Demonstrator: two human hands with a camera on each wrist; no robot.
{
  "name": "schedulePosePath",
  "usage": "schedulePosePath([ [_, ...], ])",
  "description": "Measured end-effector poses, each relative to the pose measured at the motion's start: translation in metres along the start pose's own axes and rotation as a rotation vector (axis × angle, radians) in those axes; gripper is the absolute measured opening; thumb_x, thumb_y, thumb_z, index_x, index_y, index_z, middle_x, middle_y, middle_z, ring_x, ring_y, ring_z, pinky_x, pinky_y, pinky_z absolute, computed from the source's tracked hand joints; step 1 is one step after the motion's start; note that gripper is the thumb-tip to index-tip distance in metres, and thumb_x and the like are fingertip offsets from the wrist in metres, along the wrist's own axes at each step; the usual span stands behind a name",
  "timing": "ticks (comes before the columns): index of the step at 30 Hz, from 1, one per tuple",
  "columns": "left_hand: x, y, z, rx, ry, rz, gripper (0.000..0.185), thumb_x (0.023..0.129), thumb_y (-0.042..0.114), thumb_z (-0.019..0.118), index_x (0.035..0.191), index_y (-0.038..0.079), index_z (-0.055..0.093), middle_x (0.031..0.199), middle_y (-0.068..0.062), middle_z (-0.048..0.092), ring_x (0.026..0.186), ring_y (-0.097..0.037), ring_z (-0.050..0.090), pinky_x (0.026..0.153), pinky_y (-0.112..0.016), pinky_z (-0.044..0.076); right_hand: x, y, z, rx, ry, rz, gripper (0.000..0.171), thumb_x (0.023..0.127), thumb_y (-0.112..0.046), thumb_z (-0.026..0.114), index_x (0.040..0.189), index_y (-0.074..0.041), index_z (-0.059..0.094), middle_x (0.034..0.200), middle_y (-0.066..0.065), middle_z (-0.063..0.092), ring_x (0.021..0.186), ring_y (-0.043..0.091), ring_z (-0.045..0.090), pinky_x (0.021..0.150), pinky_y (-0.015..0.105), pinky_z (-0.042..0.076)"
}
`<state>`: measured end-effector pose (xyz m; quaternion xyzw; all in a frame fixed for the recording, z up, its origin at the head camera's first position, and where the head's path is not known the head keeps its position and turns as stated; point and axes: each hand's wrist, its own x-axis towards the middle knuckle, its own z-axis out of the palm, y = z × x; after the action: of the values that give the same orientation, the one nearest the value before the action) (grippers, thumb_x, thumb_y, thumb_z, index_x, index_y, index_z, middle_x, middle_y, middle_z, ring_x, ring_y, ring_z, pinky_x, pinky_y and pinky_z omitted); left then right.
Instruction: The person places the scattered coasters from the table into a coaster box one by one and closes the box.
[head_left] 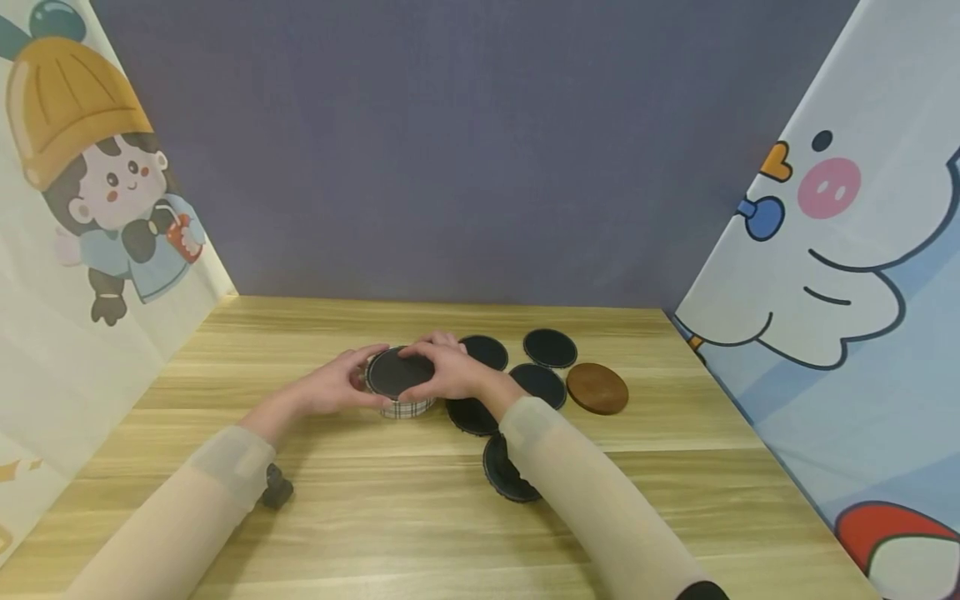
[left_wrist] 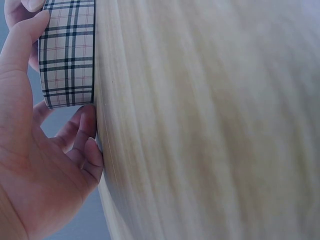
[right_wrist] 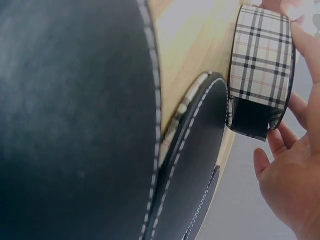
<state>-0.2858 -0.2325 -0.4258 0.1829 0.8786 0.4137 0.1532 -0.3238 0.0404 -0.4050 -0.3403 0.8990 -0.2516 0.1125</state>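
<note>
So there's this round plaid holder with a black top (head_left: 393,375), a bit left of the middle of the wooden table (head_left: 360,517), and both hands have it — left hand (head_left: 337,385) curled round its left side, right hand (head_left: 453,373) round its right, each grip about as wide as the holder. Can't tell if it's fully resting down. The right wrist view shows a dark opening (right_wrist: 251,117) in its side. Just right sit five black discs (head_left: 537,385) — the nearest partly under the right sleeve (head_left: 600,492) — plus a brown disc (head_left: 597,388) farthest right.
</note>
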Motion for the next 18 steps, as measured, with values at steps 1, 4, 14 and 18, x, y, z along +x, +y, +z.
schedulePosePath([
  [1, 0.0, 0.0, 0.0, 0.002, 0.0, -0.001, 0.109, 0.095, 0.042, 0.088, 0.177, 0.017, 0.021, 0.156, -0.03, 0.034, 0.122, -0.036, 0.066, 0.089, -0.038, 0.058, 0.0, 0.0004, -0.0002, -0.001, -0.001, -0.002, 0.079, 0.091, -0.058, 0.086, 0.16, -0.031, 0.056, 0.165, 0.006, 0.042, 0.154, 0.031, 0.034, 0.124, 0.063, 0.027],
  [4, 0.0002, 0.0, 0.0001, 0.009, 0.002, -0.005, 0.109, 0.095, 0.043, 0.088, 0.177, 0.018, 0.021, 0.155, -0.029, 0.035, 0.122, -0.036, 0.066, 0.087, -0.037, 0.058, 0.0003, 0.0011, -0.0001, -0.004, -0.002, -0.003, 0.079, 0.091, -0.058, 0.085, 0.16, -0.031, 0.056, 0.165, 0.006, 0.042, 0.154, 0.031, 0.034, 0.125, 0.064, 0.027],
  [14, 0.0014, -0.0015, 0.0003, 0.03, 0.009, -0.003, 0.109, 0.094, 0.044, 0.089, 0.176, 0.018, 0.023, 0.154, -0.029, 0.037, 0.12, -0.036, 0.065, 0.087, -0.036, 0.057, 0.0003, 0.0009, -0.0007, -0.011, -0.008, 0.011, 0.079, 0.092, -0.059, 0.084, 0.16, -0.032, 0.056, 0.169, 0.006, 0.04, 0.157, 0.031, 0.032, 0.129, 0.064, 0.025],
  [18, 0.0016, -0.0013, 0.0, 0.024, 0.009, 0.0, 0.109, 0.094, 0.043, 0.089, 0.176, 0.018, 0.023, 0.153, -0.029, 0.037, 0.118, -0.035, 0.065, 0.085, -0.036, 0.057, 0.0, 0.0008, -0.0018, -0.017, -0.012, 0.007, 0.073, 0.096, -0.056, 0.081, 0.16, -0.031, 0.057, 0.17, 0.008, 0.04, 0.158, 0.032, 0.031, 0.131, 0.066, 0.021],
])
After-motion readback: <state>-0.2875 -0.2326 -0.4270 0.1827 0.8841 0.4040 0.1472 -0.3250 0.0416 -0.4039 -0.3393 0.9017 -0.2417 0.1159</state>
